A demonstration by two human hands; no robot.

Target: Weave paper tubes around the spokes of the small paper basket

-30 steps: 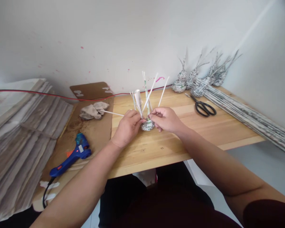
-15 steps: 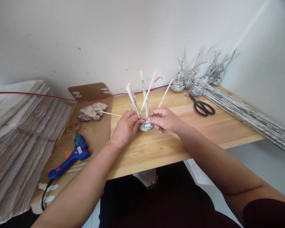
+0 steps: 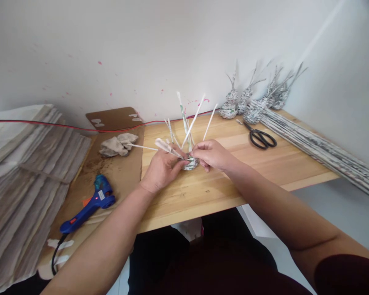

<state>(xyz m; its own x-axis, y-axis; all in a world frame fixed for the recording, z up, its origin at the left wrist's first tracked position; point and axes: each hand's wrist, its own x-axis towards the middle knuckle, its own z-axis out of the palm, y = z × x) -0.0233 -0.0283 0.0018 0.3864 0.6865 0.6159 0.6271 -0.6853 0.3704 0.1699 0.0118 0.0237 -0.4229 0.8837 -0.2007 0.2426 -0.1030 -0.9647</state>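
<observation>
Woven base: the small paper-strand base [image 3: 190, 164] sits on the wooden tabletop [image 3: 187, 198], between the two hands; its sides and far rim are partly hidden by fingers.
Paper spokes: pale spokes [image 3: 194, 120] rise and splay from it, some crossing (which is nearest is hard to tell); their lower ends are partly covered.
Flared strip: a wider rolled strip [image 3: 165, 146] slants leftward from the rim, over the left fingers.
Left hand: the left hand [image 3: 163, 167] is closed in a pinch at the rim, thumb toward the base, back of the hand partly upward.
Right hand: the right hand [image 3: 213, 155] pinches at the rim's other side with thumb and forefinger, lower fingers curled; the exact strand gripped cannot be made out.
Front edge: both forearms reach in over it, and wood grain shows between it and the base.
Right side: black-handled scissors [image 3: 262, 139] lie well apart from the right hand, near woven gourd shapes [image 3: 228, 108] and long paper tubes [image 3: 320, 151], cut off by the frame.
Left side: a blue glue gun [image 3: 90, 207] and a crumpled cloth [image 3: 118, 144] lie on cardboard [image 3: 127, 164], beside stacked paper [image 3: 33, 188], also cut off.
</observation>
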